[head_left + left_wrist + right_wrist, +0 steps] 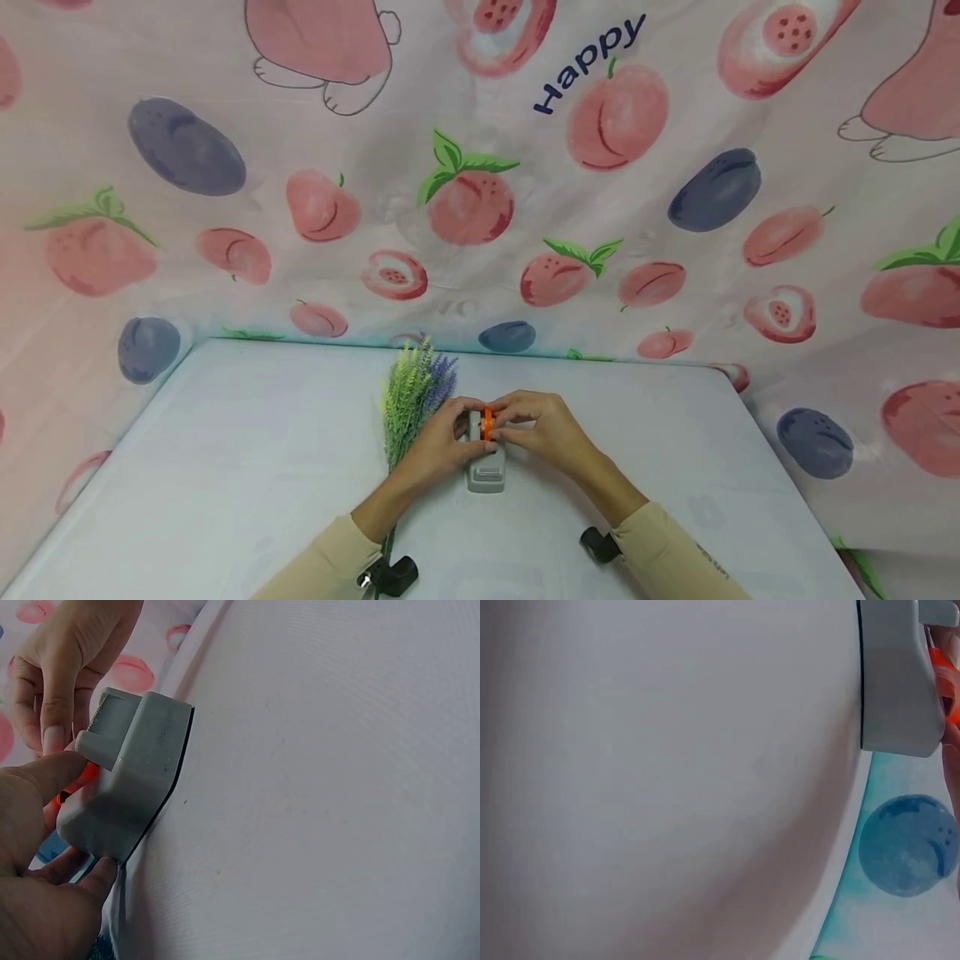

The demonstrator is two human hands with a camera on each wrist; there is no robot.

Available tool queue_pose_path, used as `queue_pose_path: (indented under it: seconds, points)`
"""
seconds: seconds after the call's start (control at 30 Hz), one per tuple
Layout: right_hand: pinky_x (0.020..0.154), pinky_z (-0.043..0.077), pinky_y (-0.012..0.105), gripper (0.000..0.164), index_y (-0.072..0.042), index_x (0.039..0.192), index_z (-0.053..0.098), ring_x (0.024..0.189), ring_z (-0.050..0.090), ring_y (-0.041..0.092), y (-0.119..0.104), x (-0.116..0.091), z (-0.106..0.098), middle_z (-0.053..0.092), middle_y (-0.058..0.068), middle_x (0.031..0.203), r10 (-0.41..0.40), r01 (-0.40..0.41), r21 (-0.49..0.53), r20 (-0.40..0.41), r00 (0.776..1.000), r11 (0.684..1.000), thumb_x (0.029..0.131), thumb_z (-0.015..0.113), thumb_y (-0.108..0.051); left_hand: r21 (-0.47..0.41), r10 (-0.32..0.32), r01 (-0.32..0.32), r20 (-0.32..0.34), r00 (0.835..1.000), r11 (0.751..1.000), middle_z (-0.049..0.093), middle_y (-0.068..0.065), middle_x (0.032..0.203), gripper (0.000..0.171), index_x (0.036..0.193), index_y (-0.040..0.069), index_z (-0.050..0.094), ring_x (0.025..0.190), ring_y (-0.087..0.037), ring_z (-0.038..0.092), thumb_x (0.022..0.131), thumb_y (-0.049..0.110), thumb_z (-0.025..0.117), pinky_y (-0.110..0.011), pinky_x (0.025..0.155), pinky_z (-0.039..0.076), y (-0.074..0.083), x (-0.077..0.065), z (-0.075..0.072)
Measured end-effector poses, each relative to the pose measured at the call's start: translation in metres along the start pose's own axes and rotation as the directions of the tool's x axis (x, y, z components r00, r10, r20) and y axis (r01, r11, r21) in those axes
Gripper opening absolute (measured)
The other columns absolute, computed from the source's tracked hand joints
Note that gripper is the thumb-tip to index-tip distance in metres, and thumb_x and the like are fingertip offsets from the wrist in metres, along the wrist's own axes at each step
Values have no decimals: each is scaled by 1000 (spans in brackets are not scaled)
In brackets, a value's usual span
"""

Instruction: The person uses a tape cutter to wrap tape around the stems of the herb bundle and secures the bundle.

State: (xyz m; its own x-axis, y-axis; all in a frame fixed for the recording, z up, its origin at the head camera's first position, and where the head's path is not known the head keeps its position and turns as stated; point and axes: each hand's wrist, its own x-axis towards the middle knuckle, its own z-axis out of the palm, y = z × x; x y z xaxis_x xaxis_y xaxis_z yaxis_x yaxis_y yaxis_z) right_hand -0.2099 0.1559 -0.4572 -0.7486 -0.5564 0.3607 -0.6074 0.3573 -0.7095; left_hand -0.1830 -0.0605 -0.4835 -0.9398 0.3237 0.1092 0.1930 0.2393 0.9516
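Observation:
A grey tape dispenser (486, 478) with a serrated cutter at one end stands on the table in front of the person. The left hand (444, 440) grips its left side, thumb and fingers spread along the body, as the left wrist view also shows on the dispenser (146, 761). An orange tape core (487, 423) sits in the dispenser's upper part. From the right, the right hand (553, 427) pinches this core between thumb and fingertips. In the right wrist view, the orange core (946, 682) shows at the frame's edge, with most of the hand out of sight.
Artificial lavender stems (408, 400), yellow-green and purple, lie left of the dispenser, partly under the left forearm. The white table (225, 467) meets a fruit-printed cloth (450, 292) at its back edge. Black wrist cameras (396, 575) are worn at both cuffs.

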Motion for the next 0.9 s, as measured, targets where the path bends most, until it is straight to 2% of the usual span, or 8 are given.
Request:
queue_pose_path:
  seconds: [0.2, 0.33, 0.47, 0.9]
  points:
    - [82, 61, 31, 25, -11, 113, 78, 104, 71, 17, -3, -1, 0, 74, 1, 116, -28, 29, -76, 12, 1000, 997, 88, 81, -17, -38, -10, 9, -7, 1000, 999, 51, -18, 139, 50, 133, 4, 57, 135, -39, 51, 90, 17, 80, -50, 111, 43, -1, 0, 0]
    - [80, 60, 30, 19, -13, 105, 82, 102, 70, 13, -5, 3, -1, 74, -1, 114, -66, 68, -136, 17, 998, 988, 88, 81, -19, -39, -15, 15, -1, 1000, 999, 52, -17, 139, 50, 133, 5, 57, 135, -37, 52, 90, 19, 80, -49, 111, 44, 0, 0, 0]
    - [76, 59, 28, 18, -13, 104, 82, 101, 70, 11, -5, 6, -2, 73, -2, 112, -95, 97, -168, 17, 995, 981, 87, 82, -19, -40, -13, 14, 13, 1000, 999, 51, -17, 139, 50, 133, 5, 56, 134, -36, 53, 91, 19, 78, -48, 110, 45, 1, 0, -1]
    - [77, 59, 27, 14, -13, 100, 82, 100, 70, 11, -6, 6, -3, 75, -1, 108, -59, 58, -112, 1, 998, 992, 86, 81, -12, -56, -15, 17, 24, 1000, 998, 50, -16, 140, 50, 134, 6, 55, 135, -35, 53, 92, 17, 78, -46, 110, 45, 1, 0, -2]
